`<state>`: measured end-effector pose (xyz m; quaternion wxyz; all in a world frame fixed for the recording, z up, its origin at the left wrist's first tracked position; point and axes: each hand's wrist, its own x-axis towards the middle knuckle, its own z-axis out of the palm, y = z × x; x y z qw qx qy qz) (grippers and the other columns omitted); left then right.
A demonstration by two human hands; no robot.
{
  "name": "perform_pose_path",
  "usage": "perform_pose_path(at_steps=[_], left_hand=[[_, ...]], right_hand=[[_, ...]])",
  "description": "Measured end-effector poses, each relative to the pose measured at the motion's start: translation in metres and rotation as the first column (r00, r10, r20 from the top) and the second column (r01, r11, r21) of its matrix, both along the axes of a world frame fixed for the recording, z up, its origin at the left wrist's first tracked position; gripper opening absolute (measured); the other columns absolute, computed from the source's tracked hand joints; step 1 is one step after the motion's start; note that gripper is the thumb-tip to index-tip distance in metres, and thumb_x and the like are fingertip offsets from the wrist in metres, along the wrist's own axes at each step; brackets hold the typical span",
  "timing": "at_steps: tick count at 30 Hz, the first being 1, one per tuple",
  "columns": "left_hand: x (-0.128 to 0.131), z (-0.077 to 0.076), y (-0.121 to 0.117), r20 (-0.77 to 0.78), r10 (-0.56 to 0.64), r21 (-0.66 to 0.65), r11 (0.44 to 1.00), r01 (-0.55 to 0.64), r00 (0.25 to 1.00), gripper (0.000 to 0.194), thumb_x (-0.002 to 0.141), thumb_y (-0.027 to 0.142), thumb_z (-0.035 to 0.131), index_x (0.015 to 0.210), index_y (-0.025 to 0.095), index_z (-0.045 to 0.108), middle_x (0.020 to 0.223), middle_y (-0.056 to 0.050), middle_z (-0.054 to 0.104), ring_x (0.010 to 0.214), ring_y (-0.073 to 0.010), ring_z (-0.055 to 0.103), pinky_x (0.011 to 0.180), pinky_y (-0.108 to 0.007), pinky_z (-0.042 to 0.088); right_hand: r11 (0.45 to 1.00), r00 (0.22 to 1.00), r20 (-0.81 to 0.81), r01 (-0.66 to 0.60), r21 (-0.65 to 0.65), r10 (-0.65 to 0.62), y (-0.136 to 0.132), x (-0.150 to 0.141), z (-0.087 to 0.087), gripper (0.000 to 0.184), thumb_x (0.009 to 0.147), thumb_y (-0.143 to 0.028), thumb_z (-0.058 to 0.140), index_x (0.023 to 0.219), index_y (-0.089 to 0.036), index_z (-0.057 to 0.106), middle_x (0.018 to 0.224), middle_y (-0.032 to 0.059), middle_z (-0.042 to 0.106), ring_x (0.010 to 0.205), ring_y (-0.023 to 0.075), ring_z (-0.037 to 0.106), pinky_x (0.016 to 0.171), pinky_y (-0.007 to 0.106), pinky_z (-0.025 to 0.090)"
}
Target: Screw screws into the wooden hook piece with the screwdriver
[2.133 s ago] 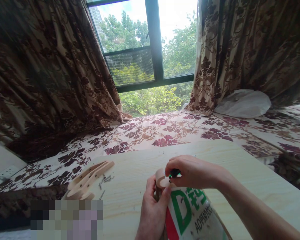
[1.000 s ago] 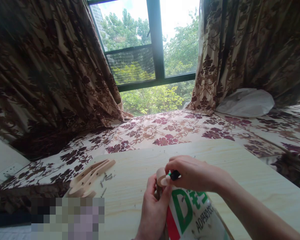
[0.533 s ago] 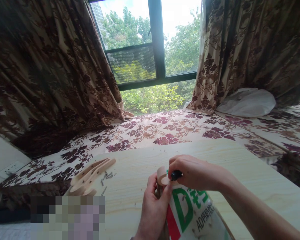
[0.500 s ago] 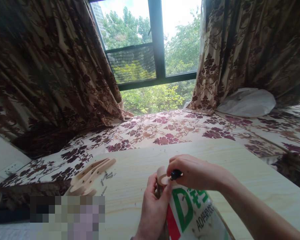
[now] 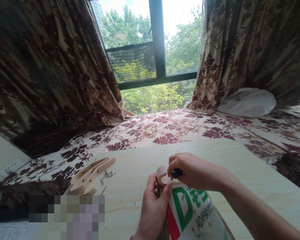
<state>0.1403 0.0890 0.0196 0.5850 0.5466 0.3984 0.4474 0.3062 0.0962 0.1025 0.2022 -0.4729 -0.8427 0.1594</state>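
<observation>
My left hand (image 5: 157,201) is closed around a pale, curved wooden piece (image 5: 161,174), its thumb pressing on the near side. My right hand (image 5: 190,171) grips a screwdriver (image 5: 176,173) by its black handle, right against the wooden piece; the tip is hidden. Under both hands lies a printed carton (image 5: 197,216) with green and black lettering and a red stripe. Off to the left, several similar wooden pieces (image 5: 91,178) with dark holes rest together on the table, and loose screws (image 5: 107,175) are scattered beside them.
The light wood tabletop (image 5: 130,166) backs onto a ledge covered in flowered cloth (image 5: 150,130). A white plastic bag (image 5: 247,101) sits on that ledge at right. Patterned curtains (image 5: 52,66) flank the window. The lower left is pixelated.
My right hand has shifted very slightly and turned a little with the screwdriver. My left hand and the wooden piece stay nearly in place.
</observation>
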Motion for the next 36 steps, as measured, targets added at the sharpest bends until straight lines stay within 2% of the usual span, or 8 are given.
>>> perform_pose_path(at_steps=[5,10,14,24,36], left_hand=[[-0.001,-0.003,0.003,-0.023,0.004,-0.005,1.000,-0.004,1.000,0.044,0.077,0.045,0.069,0.111,0.019,0.056,0.092,-0.003,0.063,0.086,-0.0194,0.060,0.073,-0.027,0.049],[-0.002,-0.001,0.002,-0.031,0.041,0.010,0.999,-0.041,0.999,0.048,0.075,0.043,0.070,0.115,0.020,0.058,0.116,-0.009,0.063,0.107,-0.0262,0.059,0.083,-0.031,0.050],[-0.002,0.001,0.000,-0.053,0.070,0.023,0.997,-0.069,0.996,0.047,0.073,0.042,0.071,0.113,0.020,0.060,0.122,-0.010,0.061,0.107,-0.0267,0.060,0.084,-0.031,0.050],[0.001,0.006,0.000,-0.112,0.097,0.067,0.994,-0.090,0.989,0.041,0.074,0.039,0.069,0.109,0.019,0.059,0.113,-0.009,0.064,0.099,-0.0250,0.062,0.084,-0.031,0.049],[-0.003,-0.004,0.001,-0.089,0.026,0.044,0.999,-0.023,0.996,0.050,0.079,0.047,0.066,0.118,0.021,0.049,0.100,-0.005,0.063,0.093,-0.0213,0.062,0.079,-0.029,0.049]], right_hand=[[0.999,1.000,-0.013,0.023,0.025,-0.023,0.000,0.008,0.004,0.028,0.073,-0.002,0.051,0.080,-0.017,0.074,0.078,0.0039,0.068,0.070,0.0119,0.057,0.064,0.021,0.038],[0.997,0.997,-0.028,0.067,0.029,-0.066,0.001,0.013,0.005,0.027,0.067,-0.002,0.051,0.077,-0.017,0.072,0.075,0.0022,0.068,0.067,0.0113,0.055,0.063,0.021,0.038],[0.996,0.996,-0.027,0.085,0.029,-0.084,0.002,0.013,0.004,0.022,0.070,-0.005,0.052,0.076,-0.016,0.071,0.076,0.0035,0.068,0.068,0.0121,0.055,0.063,0.022,0.038],[0.995,0.996,-0.017,0.085,0.045,-0.084,0.002,0.014,0.003,0.023,0.069,-0.005,0.051,0.075,-0.016,0.070,0.077,0.0036,0.068,0.069,0.0117,0.055,0.063,0.022,0.038],[1.000,1.000,0.020,0.009,-0.021,-0.009,0.000,0.002,0.003,0.021,0.072,-0.007,0.053,0.074,-0.016,0.072,0.074,0.0042,0.066,0.066,0.0109,0.053,0.059,0.021,0.036]])
